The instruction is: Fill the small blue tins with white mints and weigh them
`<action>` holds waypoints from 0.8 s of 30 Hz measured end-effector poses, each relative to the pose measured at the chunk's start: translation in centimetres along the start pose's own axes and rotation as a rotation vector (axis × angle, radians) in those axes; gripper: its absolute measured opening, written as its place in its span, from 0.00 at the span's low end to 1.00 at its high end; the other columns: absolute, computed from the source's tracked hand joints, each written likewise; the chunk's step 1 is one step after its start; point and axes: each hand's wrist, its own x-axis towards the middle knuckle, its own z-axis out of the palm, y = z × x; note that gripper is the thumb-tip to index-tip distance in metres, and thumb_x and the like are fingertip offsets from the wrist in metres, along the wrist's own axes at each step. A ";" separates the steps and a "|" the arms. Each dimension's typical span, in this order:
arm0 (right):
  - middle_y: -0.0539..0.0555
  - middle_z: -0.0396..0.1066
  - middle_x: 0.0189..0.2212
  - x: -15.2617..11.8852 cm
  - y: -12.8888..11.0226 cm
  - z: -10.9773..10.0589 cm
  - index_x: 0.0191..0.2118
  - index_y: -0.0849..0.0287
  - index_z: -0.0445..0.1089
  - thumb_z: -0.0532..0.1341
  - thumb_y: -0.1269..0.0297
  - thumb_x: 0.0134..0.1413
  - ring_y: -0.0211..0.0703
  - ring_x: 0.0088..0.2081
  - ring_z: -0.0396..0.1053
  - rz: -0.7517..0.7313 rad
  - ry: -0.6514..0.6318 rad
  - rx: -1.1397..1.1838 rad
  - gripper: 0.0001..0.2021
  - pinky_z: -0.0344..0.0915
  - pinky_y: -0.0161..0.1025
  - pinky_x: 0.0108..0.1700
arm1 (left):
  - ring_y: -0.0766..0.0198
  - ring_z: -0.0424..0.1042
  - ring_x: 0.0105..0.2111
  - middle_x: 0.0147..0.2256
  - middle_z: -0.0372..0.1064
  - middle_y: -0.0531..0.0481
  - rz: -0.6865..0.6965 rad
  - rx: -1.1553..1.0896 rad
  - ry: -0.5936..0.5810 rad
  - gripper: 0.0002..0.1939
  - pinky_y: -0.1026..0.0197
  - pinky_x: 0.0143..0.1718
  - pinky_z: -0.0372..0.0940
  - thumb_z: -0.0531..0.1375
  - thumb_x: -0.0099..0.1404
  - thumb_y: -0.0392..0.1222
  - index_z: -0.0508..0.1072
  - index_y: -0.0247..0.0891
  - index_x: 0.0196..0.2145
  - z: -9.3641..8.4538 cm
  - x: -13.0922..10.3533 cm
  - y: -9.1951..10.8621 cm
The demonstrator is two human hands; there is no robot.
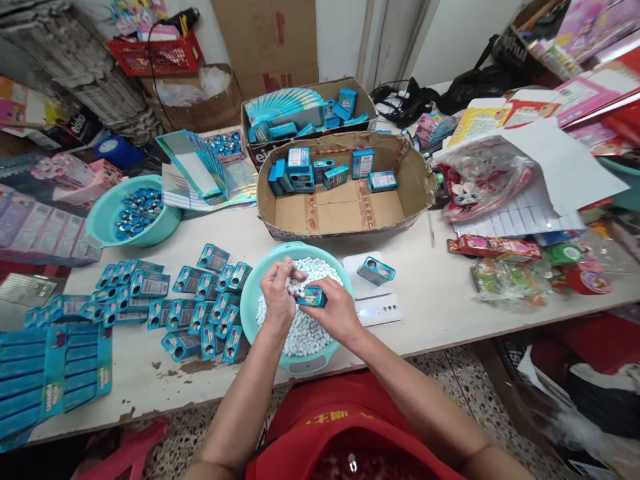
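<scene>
Over a turquoise basin (250, 337) of small pale candies (306, 337), my right hand (340, 310) grips a small blue candy box (314, 297) lying on its side. My left hand (281, 290) is cupped around several white candies (295, 287) right at the box's left end. Just right of the basin, another blue box (376, 271) rests on a white digital scale (375, 303). Left of the basin stand several blue boxes (205, 300) with round holes in their tops.
Behind the basin sits an open cardboard box (345, 223) with several blue boxes inside. A turquoise bowl (95, 220) of shiny blue-silver pieces is at the left. Blue display trays (53, 373) stand at the near left edge. Packaged toys (500, 248) and papers lie right.
</scene>
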 end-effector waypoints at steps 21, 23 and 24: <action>0.51 0.72 0.37 -1.2 1.3 -1.5 0.39 0.53 0.71 0.70 0.65 0.41 0.45 0.42 0.70 0.023 0.059 0.269 0.15 0.66 0.42 0.45 | 0.69 0.59 0.18 0.19 0.62 0.55 0.039 0.229 0.016 0.12 0.67 0.20 0.55 0.59 0.58 0.50 0.69 0.38 0.27 -2.7 2.8 -2.8; 0.52 0.71 0.38 -1.8 1.6 -2.1 0.40 0.53 0.71 0.70 0.63 0.43 0.45 0.42 0.70 0.017 0.082 0.319 0.15 0.66 0.42 0.45 | 0.62 0.67 0.28 0.25 0.68 0.49 0.095 0.528 -0.021 0.11 0.61 0.30 0.62 0.60 0.56 0.49 0.71 0.39 0.26 -4.5 4.2 -5.1; 0.52 0.71 0.37 -2.0 1.7 -2.3 0.39 0.53 0.71 0.69 0.62 0.43 0.45 0.42 0.70 0.027 0.091 0.330 0.15 0.67 0.42 0.45 | 0.58 0.69 0.33 0.29 0.70 0.47 0.122 0.669 -0.071 0.09 0.58 0.37 0.63 0.61 0.54 0.48 0.71 0.39 0.26 -5.1 4.7 -6.4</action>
